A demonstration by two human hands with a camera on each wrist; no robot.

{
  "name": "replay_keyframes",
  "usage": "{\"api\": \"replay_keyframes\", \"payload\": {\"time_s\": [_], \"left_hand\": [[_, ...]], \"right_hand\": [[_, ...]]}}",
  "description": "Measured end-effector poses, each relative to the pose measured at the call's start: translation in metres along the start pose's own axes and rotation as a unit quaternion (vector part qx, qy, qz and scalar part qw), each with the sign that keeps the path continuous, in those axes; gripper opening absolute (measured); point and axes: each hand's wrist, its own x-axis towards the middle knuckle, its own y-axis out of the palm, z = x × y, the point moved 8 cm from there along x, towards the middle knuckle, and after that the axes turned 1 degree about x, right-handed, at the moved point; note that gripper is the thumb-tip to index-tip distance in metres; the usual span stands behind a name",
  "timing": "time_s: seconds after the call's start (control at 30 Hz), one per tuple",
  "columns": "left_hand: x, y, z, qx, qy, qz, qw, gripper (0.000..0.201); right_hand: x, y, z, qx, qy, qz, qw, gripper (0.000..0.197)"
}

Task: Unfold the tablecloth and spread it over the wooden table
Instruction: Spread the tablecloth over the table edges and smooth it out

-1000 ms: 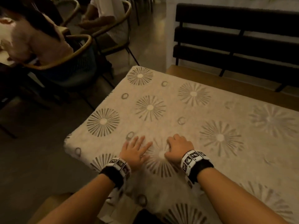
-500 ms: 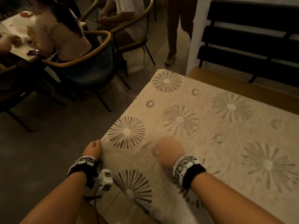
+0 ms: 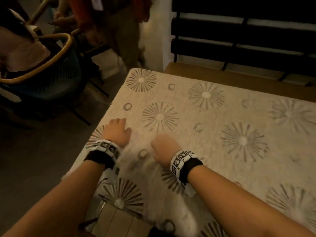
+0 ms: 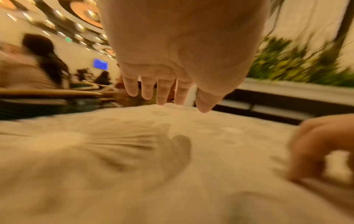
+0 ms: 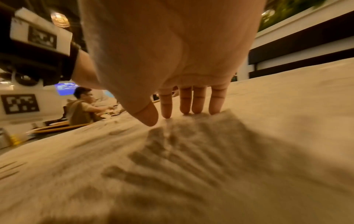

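The beige tablecloth (image 3: 205, 134) with grey starburst prints lies spread flat over the table top, and its left and near edges hang over the sides. My left hand (image 3: 118, 130) is on the cloth near its left edge. In the left wrist view its fingers (image 4: 162, 97) are straight, just above or on the cloth (image 4: 134, 166). My right hand (image 3: 163, 147) is beside it, a little nearer to me. The right wrist view shows its straight fingertips (image 5: 184, 109) pressing on the cloth (image 5: 210, 166). Neither hand grips the fabric.
A chair with a wooden rim and blue mesh back (image 3: 51, 69) stands left of the table, with a seated person (image 3: 20, 48). Another person (image 3: 119, 31) stands beyond the far left corner. A black slatted bench back (image 3: 239, 40) and a wooden strip (image 3: 213, 74) lie behind.
Half a second ago my left hand was at the cloth's left edge; now it is back on top of the cloth. My right hand stays pressed on the cloth. My head has turned right.
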Motion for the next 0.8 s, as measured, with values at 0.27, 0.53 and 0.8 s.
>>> {"api": "replay_keyframes", "payload": {"time_s": [0.27,0.53,0.8], "left_hand": [[-0.111,0.069,-0.289,-0.036,0.380,0.046,0.923,0.056],[-0.292,0.163,-0.433,0.102,0.627,0.118,0.763,0.054],[-0.366,0.211,-0.495,0.232,0.658,0.133,0.704,0.056]], "right_hand": [[-0.250,0.013,-0.188,0.055,0.310,-0.073,0.946,0.061],[-0.650,0.134,-0.227,0.196,0.755,-0.209,0.590,0.067],[-0.593,0.125,-0.213,0.121,0.537,-0.273,0.789,0.056]]}}
